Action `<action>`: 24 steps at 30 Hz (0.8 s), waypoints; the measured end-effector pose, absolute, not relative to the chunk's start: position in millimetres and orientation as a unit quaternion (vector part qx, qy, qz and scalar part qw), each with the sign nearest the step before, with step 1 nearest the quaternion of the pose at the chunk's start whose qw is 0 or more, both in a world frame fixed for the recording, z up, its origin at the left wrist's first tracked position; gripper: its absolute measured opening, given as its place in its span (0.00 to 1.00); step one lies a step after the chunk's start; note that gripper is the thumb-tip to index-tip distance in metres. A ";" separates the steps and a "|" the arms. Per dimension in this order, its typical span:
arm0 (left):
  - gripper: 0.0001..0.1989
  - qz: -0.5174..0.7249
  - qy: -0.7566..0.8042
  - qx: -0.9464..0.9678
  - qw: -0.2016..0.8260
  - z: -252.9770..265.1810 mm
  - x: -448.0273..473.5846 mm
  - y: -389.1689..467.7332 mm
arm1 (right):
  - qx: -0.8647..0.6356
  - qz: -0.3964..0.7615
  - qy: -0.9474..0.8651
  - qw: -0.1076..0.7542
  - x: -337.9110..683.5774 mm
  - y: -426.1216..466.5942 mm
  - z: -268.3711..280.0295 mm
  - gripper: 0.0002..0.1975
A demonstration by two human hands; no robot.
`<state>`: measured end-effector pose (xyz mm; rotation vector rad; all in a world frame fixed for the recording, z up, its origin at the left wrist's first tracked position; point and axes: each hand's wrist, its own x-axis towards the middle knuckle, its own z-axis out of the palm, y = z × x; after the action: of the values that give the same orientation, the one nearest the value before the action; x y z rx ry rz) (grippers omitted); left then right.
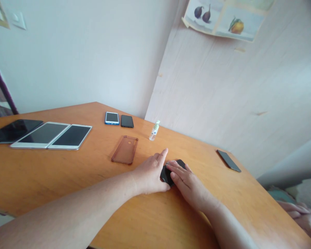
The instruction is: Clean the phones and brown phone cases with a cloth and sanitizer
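Note:
A black smartphone (166,176) lies on the wooden table, partly covered by both hands. My left hand (151,175) holds it by its left side, thumb at the near edge and index finger pointing up past the far edge. My right hand (186,182) lies across the phone with its fingers stretched out and close together. Whether anything thin is under those fingers is hidden. Beyond my left hand lies a translucent brown phone case (125,150). A small clear spray bottle (153,131) with a pale green top stands upright behind the hands.
On the table (98,166), a dark tablet (15,130), a white tablet (43,135) and another white-framed tablet (70,137) lie at left. A blue-edged phone (112,118) and a black phone (127,121) lie at the back. Another dark phone (228,160) is near the right edge.

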<state>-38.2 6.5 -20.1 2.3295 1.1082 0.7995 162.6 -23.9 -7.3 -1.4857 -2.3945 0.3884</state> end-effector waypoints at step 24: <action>0.56 0.243 0.426 0.844 0.219 -13.9 -39.7 3.9 | -0.624 0.049 -0.774 0.097 183.1 -19.1 -8.2 0.25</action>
<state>-39.7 3.9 -13.9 2.3347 1.1795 0.6733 183.1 -19.1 -8.2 -1.8482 -2.2915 0.1463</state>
